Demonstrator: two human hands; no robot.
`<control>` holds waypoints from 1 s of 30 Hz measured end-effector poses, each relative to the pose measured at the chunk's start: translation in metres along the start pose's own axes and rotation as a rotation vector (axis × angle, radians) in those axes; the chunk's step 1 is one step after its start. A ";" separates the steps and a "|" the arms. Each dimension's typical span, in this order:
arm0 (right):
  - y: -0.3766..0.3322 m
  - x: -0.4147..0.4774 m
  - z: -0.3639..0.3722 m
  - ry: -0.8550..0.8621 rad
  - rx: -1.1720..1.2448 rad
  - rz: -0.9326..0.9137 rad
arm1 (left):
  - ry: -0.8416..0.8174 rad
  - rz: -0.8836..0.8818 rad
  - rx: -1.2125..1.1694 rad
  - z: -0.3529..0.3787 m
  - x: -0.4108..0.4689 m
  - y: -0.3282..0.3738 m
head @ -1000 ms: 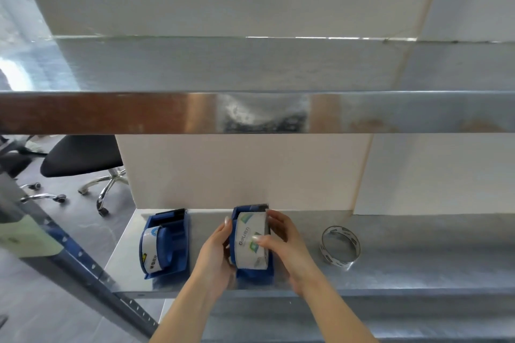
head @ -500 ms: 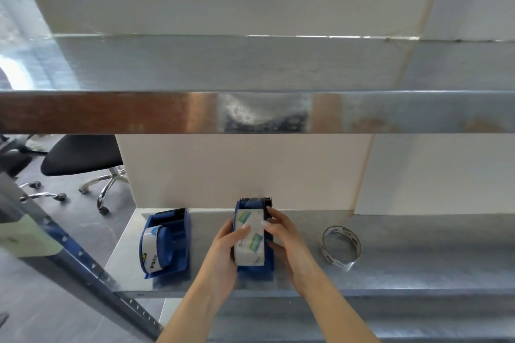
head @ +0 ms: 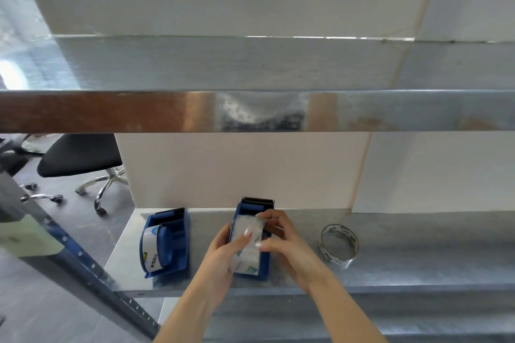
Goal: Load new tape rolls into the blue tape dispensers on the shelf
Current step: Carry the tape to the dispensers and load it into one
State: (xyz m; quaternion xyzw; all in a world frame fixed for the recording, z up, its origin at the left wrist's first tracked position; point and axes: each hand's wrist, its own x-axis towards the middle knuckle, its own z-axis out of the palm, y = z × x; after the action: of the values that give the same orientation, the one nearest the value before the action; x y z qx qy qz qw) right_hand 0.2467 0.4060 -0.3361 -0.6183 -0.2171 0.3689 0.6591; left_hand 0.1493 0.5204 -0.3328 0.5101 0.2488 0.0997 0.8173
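The middle blue plastic tape dispenser (head: 252,207) stands lengthwise on the lower brushed-metal shelf (head: 418,245), its black toothed cutter close to the white back panel (head: 237,170) and its near end just short of the shelf's front lip. In its cradle sits the white printed tape roll (head: 246,227), blurred. The left hand (head: 223,253) wraps it from the left, thumb laid across the top, so that grip is closed round the roll. The right hand (head: 287,242) comes in from the right with thumb and fingertips pinching the roll's top and far edge.

To the left, well apart from the hands, a second blue plastic dispenser (head: 178,231) carries a white roll and stands near the shelf's left end. To the right an empty thin tape ring (head: 340,260) lies near the right wrist, with bare metal beyond it.

Overhead, the upper metal shelf's reflective front edge (head: 250,111) runs across the whole view. At left a grey slotted upright (head: 83,259) slants down, and past it a black office chair (head: 80,159) stands on dark flooring.
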 end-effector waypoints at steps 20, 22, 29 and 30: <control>-0.027 0.001 0.012 0.300 -0.568 0.012 | -0.003 0.026 0.210 0.006 -0.010 -0.013; -0.029 0.000 0.015 0.339 -0.527 0.005 | -0.009 0.032 0.206 0.006 -0.009 -0.014; -0.038 0.003 0.011 0.240 -0.595 0.152 | -0.048 0.051 0.207 0.009 -0.011 -0.013; -0.038 0.004 0.011 0.247 -0.544 0.155 | -0.054 0.052 0.205 0.010 -0.011 -0.014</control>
State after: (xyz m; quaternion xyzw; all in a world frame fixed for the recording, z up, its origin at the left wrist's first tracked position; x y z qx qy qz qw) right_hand 0.2496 0.4175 -0.2979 -0.8271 -0.1782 0.2684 0.4606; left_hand 0.1440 0.5017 -0.3380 0.5998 0.2221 0.0811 0.7644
